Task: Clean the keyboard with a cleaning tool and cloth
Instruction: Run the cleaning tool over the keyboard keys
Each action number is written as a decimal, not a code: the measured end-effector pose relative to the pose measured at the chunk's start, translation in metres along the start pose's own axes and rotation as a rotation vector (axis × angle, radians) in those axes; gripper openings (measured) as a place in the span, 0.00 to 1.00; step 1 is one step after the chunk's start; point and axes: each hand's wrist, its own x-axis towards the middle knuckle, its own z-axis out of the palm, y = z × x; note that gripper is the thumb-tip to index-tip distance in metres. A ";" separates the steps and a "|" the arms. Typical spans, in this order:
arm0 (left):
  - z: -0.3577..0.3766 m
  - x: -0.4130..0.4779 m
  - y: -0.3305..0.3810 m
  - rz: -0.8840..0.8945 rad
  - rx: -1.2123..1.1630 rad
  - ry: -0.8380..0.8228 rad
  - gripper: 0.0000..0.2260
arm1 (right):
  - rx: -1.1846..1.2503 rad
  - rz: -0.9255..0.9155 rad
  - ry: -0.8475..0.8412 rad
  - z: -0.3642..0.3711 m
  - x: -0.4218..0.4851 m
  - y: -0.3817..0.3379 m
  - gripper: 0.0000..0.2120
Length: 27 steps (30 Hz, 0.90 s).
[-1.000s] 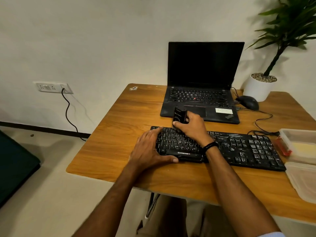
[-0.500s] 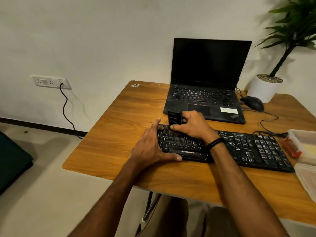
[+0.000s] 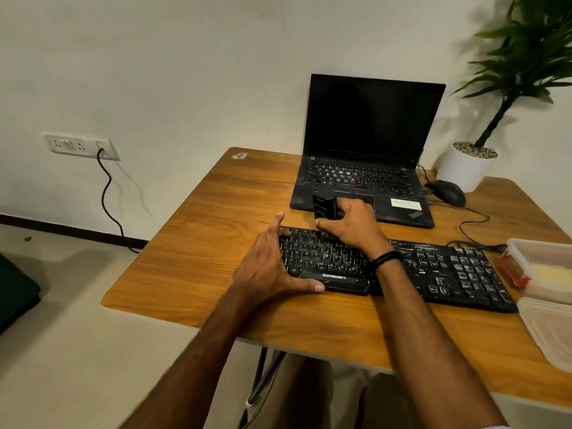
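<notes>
A black keyboard (image 3: 439,270) lies across the wooden table (image 3: 216,218) in front of me. My left hand (image 3: 266,267) rests on its left end, fingers spread over the keys and thumb along the front edge. My right hand (image 3: 349,224) grips a small black cleaning tool (image 3: 323,206) upright over the top-left rows of keys. No cloth is in view.
A black laptop (image 3: 368,168) stands open behind the keyboard, with a mouse (image 3: 448,191) and its cable to the right. A potted plant (image 3: 467,168) sits at the back right. Clear plastic containers (image 3: 544,274) stand at the right edge. A wall socket (image 3: 80,146) with a cable is on the left.
My right hand has moved the tool a little left along the top rows of keys. My left hand stays on the keyboard's left end. The camera has shifted slightly.
</notes>
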 end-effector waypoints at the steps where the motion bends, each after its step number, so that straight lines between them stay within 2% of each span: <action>1: 0.000 0.000 0.000 -0.002 -0.002 0.000 0.70 | 0.016 0.006 0.001 -0.001 -0.002 0.003 0.21; 5: 0.000 0.000 0.000 -0.003 0.004 0.001 0.70 | 0.068 -0.039 -0.106 0.009 -0.009 0.004 0.23; 9: 0.000 0.001 -0.001 -0.010 0.009 0.004 0.70 | 0.017 0.003 0.086 -0.002 -0.007 0.009 0.21; 10: 0.000 0.001 -0.001 -0.011 0.011 0.005 0.70 | 0.042 0.010 0.072 -0.002 -0.008 0.011 0.21; 13: 0.000 0.000 0.001 -0.012 0.019 0.003 0.69 | 0.212 -0.004 -0.147 0.004 -0.016 0.013 0.21; 14: 0.000 0.000 0.001 -0.013 0.017 0.000 0.69 | 0.220 -0.016 -0.167 0.006 -0.016 0.012 0.20; 18: -0.002 0.000 0.002 -0.024 0.005 -0.005 0.69 | 0.072 -0.020 0.083 0.005 -0.008 0.011 0.21; 22: -0.002 0.000 0.003 -0.022 0.016 -0.003 0.69 | 0.217 -0.039 -0.139 0.011 -0.012 0.008 0.19; 25: -0.001 0.000 0.003 -0.022 0.012 0.000 0.69 | 0.118 -0.063 0.016 0.010 -0.010 0.006 0.19; 27: -0.001 0.000 0.002 -0.021 0.002 0.004 0.69 | 0.113 -0.082 0.018 0.013 -0.009 0.001 0.20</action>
